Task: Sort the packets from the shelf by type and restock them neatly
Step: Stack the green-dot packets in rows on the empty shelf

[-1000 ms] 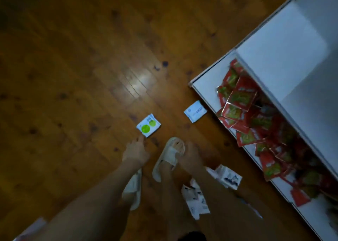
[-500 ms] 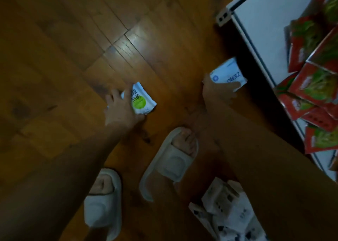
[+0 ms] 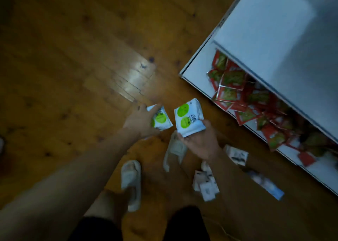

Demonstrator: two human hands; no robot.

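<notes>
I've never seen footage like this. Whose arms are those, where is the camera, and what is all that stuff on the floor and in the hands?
There is no machine here. A person wears a camera on the head, so this single view looks down along their own arms and feet at a wooden floor.

The left hand holds a white packet with a green dot. The right hand holds a similar white packet with two green dots. Both packets are lifted off the floor.

At the right stands a white shelf. A jumbled heap of red and green packets lies on its lower level.

On the floor near the right arm lie some white packets with dark print and a bluish one; the picture is too blurred to read them. The person wears pale slippers.
</notes>
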